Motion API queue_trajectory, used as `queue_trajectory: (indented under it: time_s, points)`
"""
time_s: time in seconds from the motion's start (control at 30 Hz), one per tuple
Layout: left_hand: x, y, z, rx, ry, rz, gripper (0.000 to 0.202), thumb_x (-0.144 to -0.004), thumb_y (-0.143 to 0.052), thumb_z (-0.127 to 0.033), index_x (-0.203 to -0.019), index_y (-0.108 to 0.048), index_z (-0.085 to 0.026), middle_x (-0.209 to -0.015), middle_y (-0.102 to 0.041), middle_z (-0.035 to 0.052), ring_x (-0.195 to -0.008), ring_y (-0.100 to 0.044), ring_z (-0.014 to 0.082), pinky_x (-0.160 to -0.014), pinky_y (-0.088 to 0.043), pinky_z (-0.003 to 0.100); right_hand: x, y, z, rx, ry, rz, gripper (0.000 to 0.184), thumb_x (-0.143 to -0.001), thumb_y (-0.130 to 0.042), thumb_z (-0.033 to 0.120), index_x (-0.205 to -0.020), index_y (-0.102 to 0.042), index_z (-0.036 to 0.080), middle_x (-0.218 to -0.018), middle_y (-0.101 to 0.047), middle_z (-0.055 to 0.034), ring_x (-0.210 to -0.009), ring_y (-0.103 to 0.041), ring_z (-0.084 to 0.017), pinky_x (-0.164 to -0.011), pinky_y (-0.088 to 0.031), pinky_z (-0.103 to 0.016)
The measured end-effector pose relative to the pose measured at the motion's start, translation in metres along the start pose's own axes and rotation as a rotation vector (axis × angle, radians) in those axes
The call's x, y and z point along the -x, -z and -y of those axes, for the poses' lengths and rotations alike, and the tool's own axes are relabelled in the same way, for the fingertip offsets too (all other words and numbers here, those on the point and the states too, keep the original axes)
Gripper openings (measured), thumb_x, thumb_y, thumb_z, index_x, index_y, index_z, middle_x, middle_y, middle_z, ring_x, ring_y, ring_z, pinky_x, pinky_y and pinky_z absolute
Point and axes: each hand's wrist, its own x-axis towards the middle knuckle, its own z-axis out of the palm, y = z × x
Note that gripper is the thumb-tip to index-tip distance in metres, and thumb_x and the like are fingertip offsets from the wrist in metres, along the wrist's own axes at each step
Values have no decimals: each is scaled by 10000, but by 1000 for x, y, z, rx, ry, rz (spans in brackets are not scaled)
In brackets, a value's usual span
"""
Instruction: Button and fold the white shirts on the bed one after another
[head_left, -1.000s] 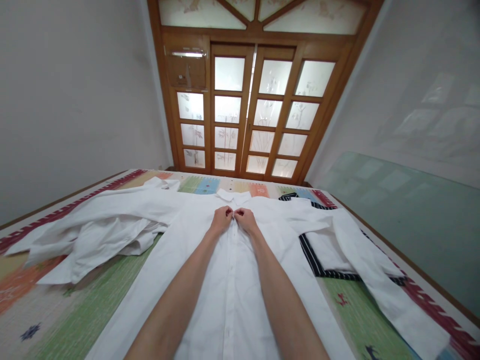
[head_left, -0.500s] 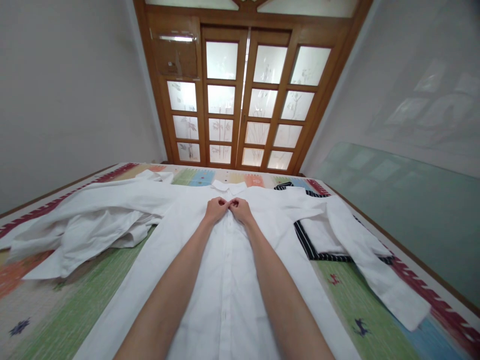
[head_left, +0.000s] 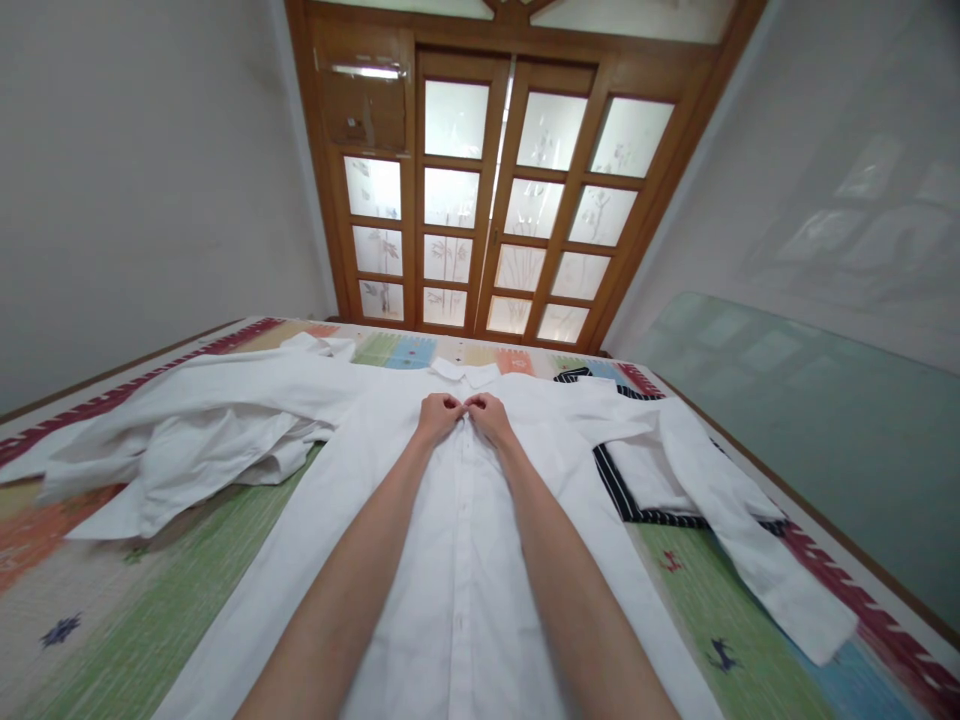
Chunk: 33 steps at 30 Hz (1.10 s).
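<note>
A white long-sleeved shirt [head_left: 420, 620] lies face up and spread out, its collar [head_left: 465, 373] at the far end and its button placket running down the middle toward me. My left hand [head_left: 441, 415] and my right hand [head_left: 487, 412] meet at the placket just below the collar. Both have thumb and fingers pinched together on the shirt front, fingertips almost touching. Any button between them is hidden by the fingers. The shirt's right-side sleeve [head_left: 739, 530] stretches out toward the near right.
Crumpled white cloth [head_left: 217, 445] lies at the left. Folded white cloth with black striped edging [head_left: 615, 490] is partly under the right sleeve. A patterned, colourful cover [head_left: 225, 570] lies beneath. A pale green panel [head_left: 810, 420] stands at right; wooden glazed doors [head_left: 495, 235] are behind.
The view has shifted slightly, so everything sits a little differently in it. Both hands stay pinched at the same spot on the placket, with only small finger movement.
</note>
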Motion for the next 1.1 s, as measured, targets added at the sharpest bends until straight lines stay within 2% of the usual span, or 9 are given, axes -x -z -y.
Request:
queue_trajectory:
  time_s: [0.33,0.6,0.8,1.1]
  points:
    - [-6,0,5,61,19,28,112,-675,-682,-216,-598,-694,-136,-558,-666,11,-587,-593,131,-638,-441,242,2,1,1,41,-20,-35,112,-671,-612,166,-703,-718,153,-679,-699,-32,-648,-613,-161,-652,-469,-245]
    - [-8,-2,12,120,-5,34,116,-666,-689,-226,-585,-683,-143,-544,-648,-1,-578,-575,126,-620,-426,239,3,2,2,64,-8,-2,97,-707,-631,148,-701,-727,150,-679,-713,-34,-659,-624,-160,-640,-452,-232]
    - [-10,-4,17,187,-6,38,116,-651,-702,-223,-581,-673,-135,-533,-639,-2,-552,-560,116,-588,-414,232,2,3,2,64,8,12,126,-774,-603,166,-701,-705,155,-705,-711,-28,-694,-618,-154,-665,-443,-229]
    - [-16,-9,26,383,11,74,153,-611,-725,-264,-574,-638,-144,-504,-605,-17,-488,-506,92,-522,-383,217,1,-4,-8,136,55,30,130,-862,-505,209,-768,-590,180,-807,-664,-41,-765,-575,-165,-726,-424,-263]
